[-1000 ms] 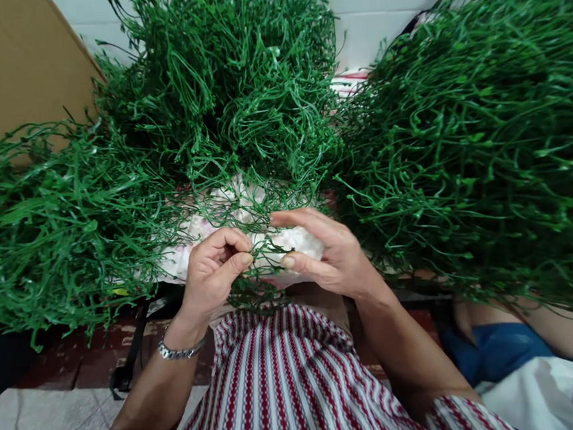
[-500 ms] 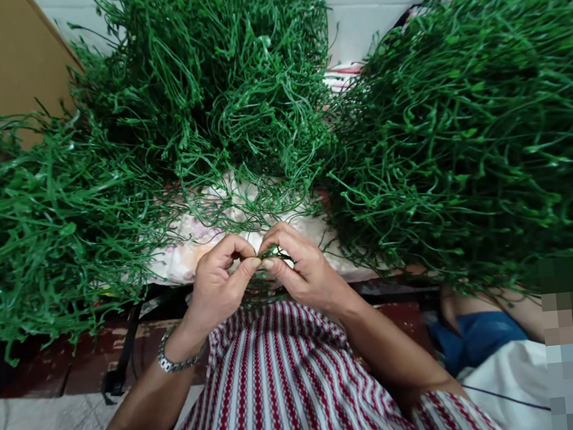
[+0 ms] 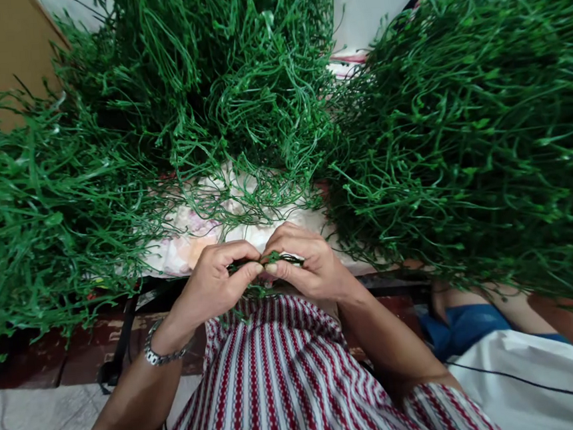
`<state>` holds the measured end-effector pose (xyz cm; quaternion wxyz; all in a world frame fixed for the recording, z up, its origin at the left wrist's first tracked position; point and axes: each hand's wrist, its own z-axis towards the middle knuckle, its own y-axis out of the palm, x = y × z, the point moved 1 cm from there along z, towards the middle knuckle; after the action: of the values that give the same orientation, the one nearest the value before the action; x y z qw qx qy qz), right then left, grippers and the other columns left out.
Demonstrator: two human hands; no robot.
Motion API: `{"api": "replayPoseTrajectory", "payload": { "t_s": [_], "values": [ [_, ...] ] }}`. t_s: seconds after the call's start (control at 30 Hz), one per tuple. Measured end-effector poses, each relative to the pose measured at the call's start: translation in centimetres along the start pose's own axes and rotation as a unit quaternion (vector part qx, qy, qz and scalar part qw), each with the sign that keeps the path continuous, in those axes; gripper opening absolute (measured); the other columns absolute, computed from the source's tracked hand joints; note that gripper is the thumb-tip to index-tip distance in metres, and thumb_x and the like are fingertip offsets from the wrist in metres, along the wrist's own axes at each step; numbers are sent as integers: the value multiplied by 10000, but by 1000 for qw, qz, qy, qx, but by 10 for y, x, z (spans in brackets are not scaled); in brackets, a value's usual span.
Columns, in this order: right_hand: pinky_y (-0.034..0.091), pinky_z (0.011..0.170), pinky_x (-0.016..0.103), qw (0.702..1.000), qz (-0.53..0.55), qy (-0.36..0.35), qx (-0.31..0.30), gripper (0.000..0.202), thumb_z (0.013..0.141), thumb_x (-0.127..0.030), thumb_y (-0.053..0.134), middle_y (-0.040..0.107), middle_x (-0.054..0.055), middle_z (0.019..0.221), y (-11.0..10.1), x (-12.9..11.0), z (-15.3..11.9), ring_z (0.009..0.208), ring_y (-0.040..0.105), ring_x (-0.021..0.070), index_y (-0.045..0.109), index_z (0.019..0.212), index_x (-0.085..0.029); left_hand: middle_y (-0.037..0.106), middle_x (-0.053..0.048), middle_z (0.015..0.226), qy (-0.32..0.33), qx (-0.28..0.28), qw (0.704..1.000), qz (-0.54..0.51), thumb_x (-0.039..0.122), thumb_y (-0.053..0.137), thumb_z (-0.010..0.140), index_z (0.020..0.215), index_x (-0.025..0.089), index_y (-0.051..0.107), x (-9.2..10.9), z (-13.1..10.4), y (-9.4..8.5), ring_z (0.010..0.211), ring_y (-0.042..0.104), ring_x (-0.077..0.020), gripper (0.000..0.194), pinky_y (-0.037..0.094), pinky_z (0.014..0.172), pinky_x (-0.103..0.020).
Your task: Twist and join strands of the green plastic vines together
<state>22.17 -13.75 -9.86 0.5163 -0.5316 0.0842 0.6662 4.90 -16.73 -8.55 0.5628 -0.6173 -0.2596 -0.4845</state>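
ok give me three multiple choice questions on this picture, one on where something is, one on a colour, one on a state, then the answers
1. Where do the two hands meet?
A. over the striped cloth on the lap, in front of the green heaps
B. on the cardboard at upper left
C. on the grey floor at lower left

2. What colour are the plastic stems piled around?
A. yellow
B. green
C. white

3. How are the hands set?
A. both flat and open
B. one raised, one resting
C. both pinched on one small green sprig

Answers: 1 A, the left hand and right hand join just above the striped cloth. 2 B, the stem heaps are green all over. 3 C, the fingers of both close on the green sprig between them.
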Motion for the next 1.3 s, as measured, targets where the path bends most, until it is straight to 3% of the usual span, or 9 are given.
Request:
{"api": "replayPoseTrajectory", "payload": {
  "t_s": [0.2,0.37,0.63,0.8,0.83,0.93,1.0,1.17,1.3],
  "values": [
    [387,661,265,987,-146,-72,5,151,871,-236,523,549,42,707,-1,0,-3,682,477,127,586,810,-113,637,-5,670,37,-39,998,14,151,519,808,752,137,650,-1,0,-5,628,558,-102,143,406,591,-194],
    [332,578,239,972,-199,-83,-96,249,922,-245,394,447,8,634,-7,-6,-11,605,406,112,489,713,-147,554,1,558,88,-103,989,62,162,493,832,721,128,659,2,-8,-9,523,489,-95,203,351,510,-216],
    [270,531,259,956,-192,-19,-221,147,837,-137,401,435,-3,601,-24,-33,-40,548,373,109,469,711,-171,589,-11,568,158,-184,954,174,48,438,789,724,169,655,16,-27,-6,537,539,-128,257,408,547,-252],
    [291,524,248,984,-122,-16,-127,178,857,-111,422,422,-16,549,-48,-43,-47,525,401,104,471,699,-176,702,-20,759,138,-29,977,158,96,527,801,938,227,660,13,-28,-35,707,644,-157,232,466,635,-259],
    [304,531,243,985,-125,-11,-114,172,868,-122,427,443,-11,563,-49,-43,-44,536,416,103,486,715,-173,707,-20,788,133,-25,979,150,111,541,800,961,233,658,14,-25,-37,733,647,-158,233,470,663,-262],
    [340,557,232,986,-161,5,-33,155,888,-170,441,512,11,625,-41,-38,-30,577,466,103,523,757,-155,680,-14,721,111,-68,984,125,145,535,819,858,208,680,15,-11,-25,645,610,-129,163,445,596,-235],
    [366,579,221,986,-166,21,11,138,893,-212,459,561,29,685,-30,-31,-18,612,502,105,545,814,-138,653,-14,671,81,-46,991,94,163,527,829,777,182,673,15,-2,-12,598,578,-112,156,422,552,-218],
    [375,579,196,991,-122,54,2,249,858,-375,539,569,18,700,-2,-13,-6,625,508,98,544,862,-127,620,-15,675,51,58,997,31,143,548,807,740,160,639,7,4,7,643,560,-112,114,430,602,-215],
    [306,519,185,987,-110,115,2,236,869,-363,520,492,-29,612,6,-6,-10,541,425,72,504,768,-151,562,-9,662,59,102,993,20,114,566,779,713,161,626,4,3,13,647,523,-112,101,410,589,-221]
  ]
}}
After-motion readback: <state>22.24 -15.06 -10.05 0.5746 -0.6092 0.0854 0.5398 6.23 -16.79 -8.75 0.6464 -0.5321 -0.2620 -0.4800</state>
